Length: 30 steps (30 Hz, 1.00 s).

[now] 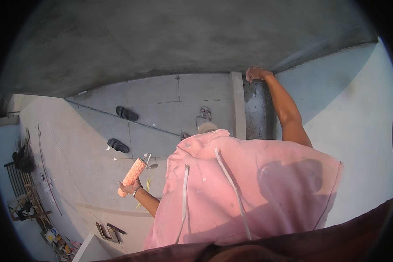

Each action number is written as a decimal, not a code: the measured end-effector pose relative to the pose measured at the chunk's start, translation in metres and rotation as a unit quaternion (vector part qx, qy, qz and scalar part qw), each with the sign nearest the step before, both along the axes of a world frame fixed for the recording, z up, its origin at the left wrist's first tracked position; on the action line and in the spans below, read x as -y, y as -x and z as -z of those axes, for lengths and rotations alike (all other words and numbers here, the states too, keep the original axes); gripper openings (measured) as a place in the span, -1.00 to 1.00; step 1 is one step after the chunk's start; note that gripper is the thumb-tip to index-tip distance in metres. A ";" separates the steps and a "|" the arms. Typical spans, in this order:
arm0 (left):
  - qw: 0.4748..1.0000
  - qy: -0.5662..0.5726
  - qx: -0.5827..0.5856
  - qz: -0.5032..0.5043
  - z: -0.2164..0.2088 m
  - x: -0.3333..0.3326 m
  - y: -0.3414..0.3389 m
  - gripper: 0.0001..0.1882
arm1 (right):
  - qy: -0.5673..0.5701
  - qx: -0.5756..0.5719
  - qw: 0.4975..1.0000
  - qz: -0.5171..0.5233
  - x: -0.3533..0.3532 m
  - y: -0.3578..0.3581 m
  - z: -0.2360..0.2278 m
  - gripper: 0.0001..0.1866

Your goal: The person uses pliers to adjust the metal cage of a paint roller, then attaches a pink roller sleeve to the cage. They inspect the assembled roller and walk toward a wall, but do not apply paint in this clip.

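Note:
My left hand (127, 187) is closed around an orange, fluffy paint roller (134, 173) at the lower left. It holds the roller by its sleeve; the thin metal frame (147, 160) sticks out at the upper end. A bracelet (137, 191) circles that wrist. My right arm reaches up and forward, and the right hand (258, 73) is at the lower edge of the dark grey wall (196, 39), above a narrow recess (255, 105). Its fingers are bent loosely, and no object shows in them. The pink hooded top (253, 183) with white drawstrings covers much of the lower view.
Two black slippers (126, 113) lie apart on the tiled floor (157, 113), near a dark line (118, 117) running across it. A sandal (205, 113) shows ahead of me. A low ledge (238, 105) borders the recess. Clutter (59, 240) lines the far left.

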State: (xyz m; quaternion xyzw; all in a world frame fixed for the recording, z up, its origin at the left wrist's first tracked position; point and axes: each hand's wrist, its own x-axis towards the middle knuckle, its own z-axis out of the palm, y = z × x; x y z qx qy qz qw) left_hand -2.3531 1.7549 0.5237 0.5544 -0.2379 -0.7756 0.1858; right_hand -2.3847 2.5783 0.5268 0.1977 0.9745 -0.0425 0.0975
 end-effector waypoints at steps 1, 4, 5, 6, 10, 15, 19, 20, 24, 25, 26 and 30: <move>1.000 0.008 0.001 0.000 -0.007 0.008 -0.014 -0.07 | -0.006 0.022 1.000 0.014 0.017 -0.030 0.011 -0.29; 0.995 0.096 0.034 0.000 -0.002 0.013 -0.038 -0.10 | -0.040 0.001 0.999 -0.023 0.004 -0.015 0.018 -0.35; 0.990 0.136 0.044 -0.005 0.000 0.013 -0.039 -0.11 | -0.026 -0.011 0.998 -0.056 0.013 0.000 0.013 -0.40; 0.999 0.015 0.027 -0.023 -0.002 0.020 -0.036 -0.19 | -0.007 -0.021 0.996 -0.088 0.029 0.007 0.011 -0.43; 0.997 0.051 0.025 0.047 -0.024 -0.004 0.017 -0.36 | 0.269 0.003 0.951 -0.154 0.171 0.074 -0.019 -0.53; 0.996 -0.024 -0.046 0.069 -0.069 -0.076 0.142 -0.42 | 0.634 0.039 0.763 -0.124 0.357 0.136 -0.093 -0.62; 0.990 -0.037 -0.107 0.080 -0.136 -0.106 0.100 -0.50 | 0.518 -0.101 0.764 -0.371 0.429 0.078 -0.181 -0.60; 0.989 -0.042 -0.122 0.067 -0.142 -0.110 0.104 -0.51 | 0.489 -0.137 0.749 -0.426 0.434 0.084 -0.188 -0.60; 0.985 -0.031 -0.158 0.058 -0.163 -0.121 0.121 -0.51 | 0.471 -0.001 0.736 -0.486 0.438 0.128 -0.203 -0.64; 0.985 -0.025 -0.165 0.054 -0.161 -0.122 0.122 -0.52 | 0.447 0.044 0.736 -0.506 0.439 0.136 -0.207 -0.63; 0.983 -0.019 -0.173 0.050 -0.159 -0.122 0.125 -0.53 | 0.420 0.087 0.735 -0.525 0.442 0.144 -0.211 -0.60; 0.977 0.022 -0.205 0.058 -0.148 -0.113 0.133 -0.52 | 0.434 0.134 0.717 -0.529 0.456 0.146 -0.193 -0.53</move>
